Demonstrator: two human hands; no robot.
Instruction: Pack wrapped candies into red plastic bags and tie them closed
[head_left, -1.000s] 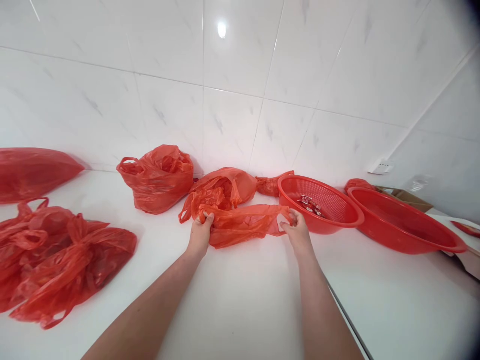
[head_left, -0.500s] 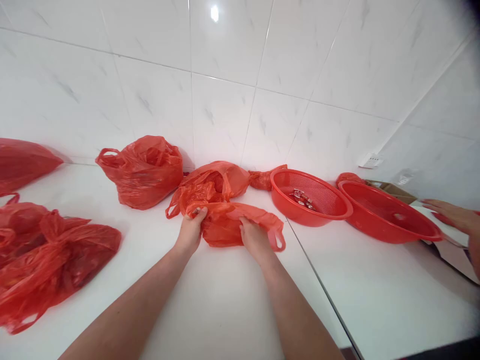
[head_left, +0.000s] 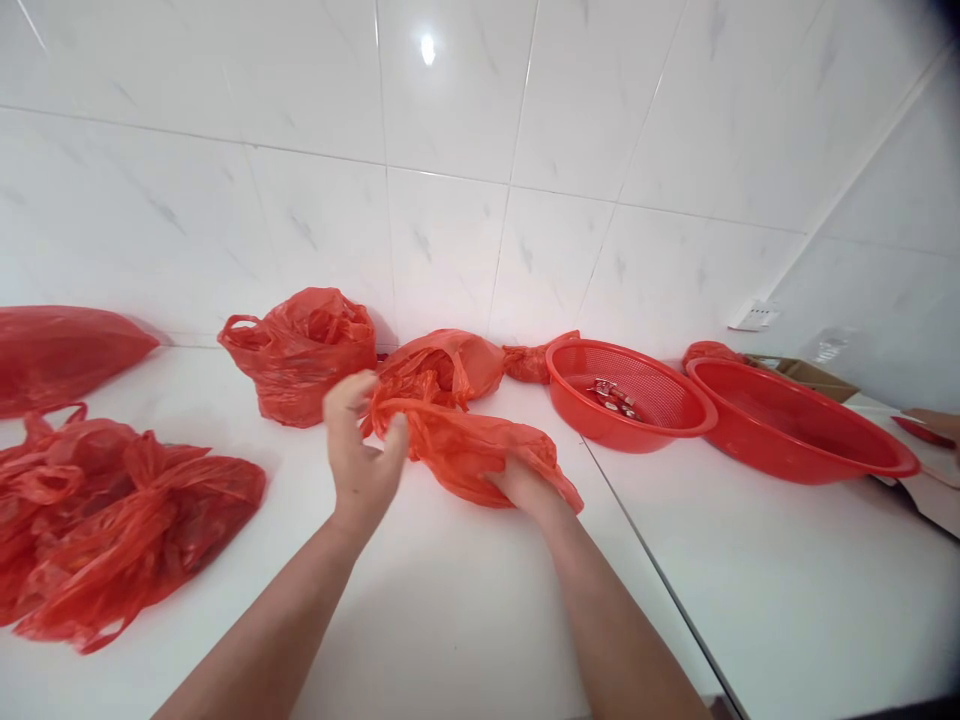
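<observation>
The white table (head_left: 480,630) carries everything. Well left of the colander (head_left: 619,430) sprawls a heap (head_left: 157,530) of red bags, likely put there to leave the hands room. The basin (head_left: 780,460) sits just right of the colander, perhaps for easy reach. Behind and left of the colander the upright bag (head_left: 311,375) stands unheld, presumably propped by its filling; the slumped bag (head_left: 482,368) lies closer in.

The bag (head_left: 454,450) in work is near the colander, to its left and front. The two hands are apart. The left hand (head_left: 361,475), farther left of the colander, has thumb and fingers parted around the bag's narrow end — I see no firm hold. The right hand (head_left: 529,492), in front of the colander, reaches into the film, apparently to spread it from inside; its fingertips are veiled, so whether they pinch anything is unclear. Small packets (head_left: 616,400) lie inside the colander, whose hollow probably keeps them together.

The bag looks thin, orange-red and half see-through — crumpled leftward, fuller around the wrist, with fine creases throughout
</observation>
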